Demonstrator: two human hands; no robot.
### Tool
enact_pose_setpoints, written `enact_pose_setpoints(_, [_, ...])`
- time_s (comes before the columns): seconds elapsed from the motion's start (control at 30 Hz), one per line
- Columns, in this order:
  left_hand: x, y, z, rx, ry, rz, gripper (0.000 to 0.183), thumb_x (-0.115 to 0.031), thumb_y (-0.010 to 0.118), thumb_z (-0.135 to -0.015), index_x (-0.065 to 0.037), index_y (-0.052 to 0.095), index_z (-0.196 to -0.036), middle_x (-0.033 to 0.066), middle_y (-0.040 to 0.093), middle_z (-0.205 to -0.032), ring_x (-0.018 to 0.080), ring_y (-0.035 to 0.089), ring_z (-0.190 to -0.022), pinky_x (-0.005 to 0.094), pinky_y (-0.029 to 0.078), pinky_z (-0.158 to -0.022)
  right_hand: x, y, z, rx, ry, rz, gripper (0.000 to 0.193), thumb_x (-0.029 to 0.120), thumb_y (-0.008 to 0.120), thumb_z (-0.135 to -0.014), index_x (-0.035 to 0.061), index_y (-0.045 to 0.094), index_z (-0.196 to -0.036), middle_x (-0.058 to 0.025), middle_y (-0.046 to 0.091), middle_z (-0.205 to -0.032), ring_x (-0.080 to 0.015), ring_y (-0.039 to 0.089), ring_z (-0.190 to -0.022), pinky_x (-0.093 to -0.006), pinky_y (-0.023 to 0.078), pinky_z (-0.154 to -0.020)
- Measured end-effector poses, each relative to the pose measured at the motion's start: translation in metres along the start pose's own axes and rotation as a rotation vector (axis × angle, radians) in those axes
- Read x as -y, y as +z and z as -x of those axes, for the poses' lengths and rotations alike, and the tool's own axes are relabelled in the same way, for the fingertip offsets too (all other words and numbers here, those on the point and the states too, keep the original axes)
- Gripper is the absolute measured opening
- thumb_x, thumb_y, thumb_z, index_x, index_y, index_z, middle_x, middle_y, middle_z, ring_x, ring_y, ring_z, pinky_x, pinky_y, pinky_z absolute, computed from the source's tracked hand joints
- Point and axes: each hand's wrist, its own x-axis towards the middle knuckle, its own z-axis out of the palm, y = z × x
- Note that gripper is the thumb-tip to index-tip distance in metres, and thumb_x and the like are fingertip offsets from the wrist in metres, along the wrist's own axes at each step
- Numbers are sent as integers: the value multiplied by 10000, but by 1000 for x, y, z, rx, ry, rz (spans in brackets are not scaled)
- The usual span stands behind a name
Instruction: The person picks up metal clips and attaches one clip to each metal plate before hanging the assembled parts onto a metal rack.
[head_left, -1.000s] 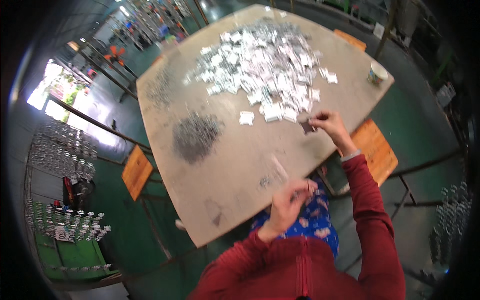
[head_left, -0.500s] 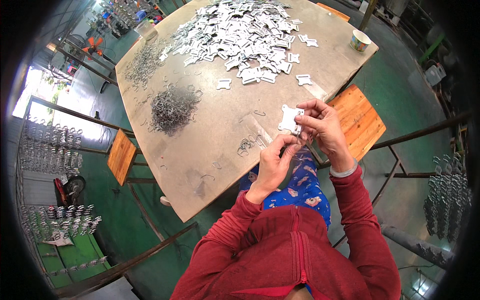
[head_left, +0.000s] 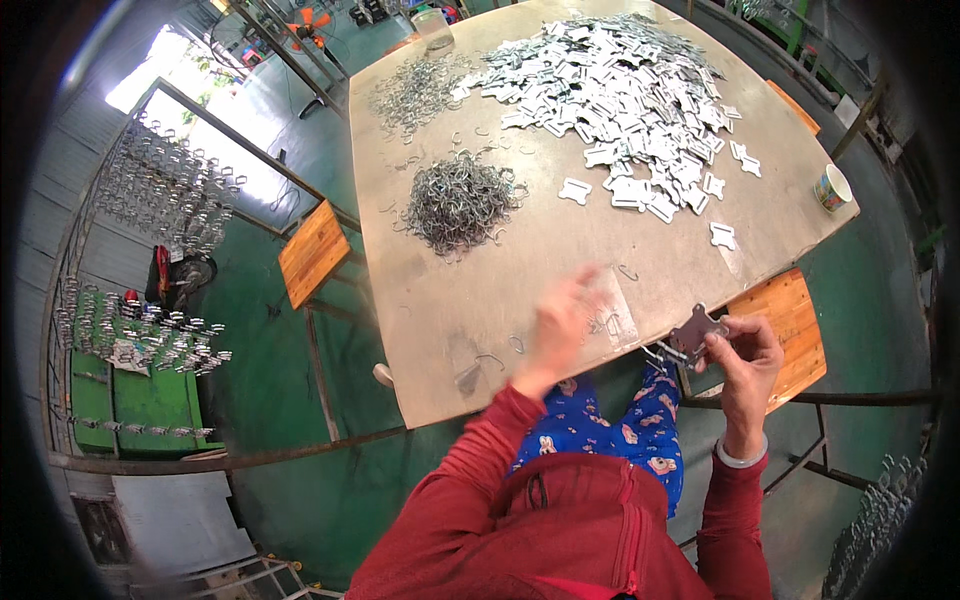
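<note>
Pinched between the thumb and fingers of my right hand (head_left: 746, 362) is a flat metal plate (head_left: 692, 330) with notched edges, held just past the near edge of the table (head_left: 545, 240). Its face looks dark now, and bent wire hooks (head_left: 664, 353) hang at its lower left side. My left hand (head_left: 560, 335) is smeared by motion over the table, so its fingers cannot be read. Beside it lie a few loose wire hooks (head_left: 606, 324). Farther off sits a dense heap of wire hooks (head_left: 460, 205), and beyond that a large pile of plates (head_left: 620, 95).
A thinner scatter of hooks (head_left: 420, 92) and a clear plastic tub (head_left: 433, 30) are at the far left. On the right corner stands a paper cup (head_left: 832, 188). Wooden stools (head_left: 314, 254) flank the table. Racks of hanging metal parts (head_left: 165, 190) line the left.
My left hand has left the plate and moved left over the table. My right hand has shifted rightward and down with the plate, now dark instead of white. The whole view has turned.
</note>
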Motion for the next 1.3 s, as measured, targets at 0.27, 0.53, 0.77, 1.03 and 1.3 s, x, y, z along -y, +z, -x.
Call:
enact_pose_setpoints(0.27, [158,-61,-84,32,-2,-740,104,-123,638,-804,-30,652,-850,160,625,-861,328,609,-838,429,484,-738,10,3,0,10,-8,-33,179,-87,653,-788,-19,566,-929,-86,608,-774,-158,612,-600,-261,516,-526])
enact_pose_setpoints(0.53, [112,-62,-74,-78,-46,-406,219,-91,606,-859,18,612,-1049,133,665,-793,220,641,-646,331,507,-604,2,-10,12,-27,14,59,162,-51,693,-773,-5,610,-905,-37,630,-760,-82,596,-637,-207,478,-554])
enact_pose_setpoints(0.77, [-6,-32,-29,125,-433,565,224,-93,602,-896,41,619,-1075,70,648,-787,125,617,-627,263,526,-584,-7,-13,30,-64,15,64,207,-38,696,-778,-1,636,-973,-18,645,-792,-68,599,-678,-197,481,-592])
enact_pose_setpoints(1.03, [-86,9,14,603,-509,919,161,-150,672,-864,-9,653,-939,22,640,-858,81,580,-770,222,474,-737,-11,-14,46,-79,40,69,187,-33,687,-788,-5,651,-970,-29,658,-852,-80,621,-758,-203,502,-654])
enact_pose_setpoints(1.3, [-87,21,19,566,-587,923,166,-171,650,-888,-19,630,-951,8,631,-932,58,564,-862,206,456,-782,-16,-14,49,-106,-6,94,163,-50,671,-791,-2,657,-946,-25,653,-850,-84,617,-801,-203,491,-706])
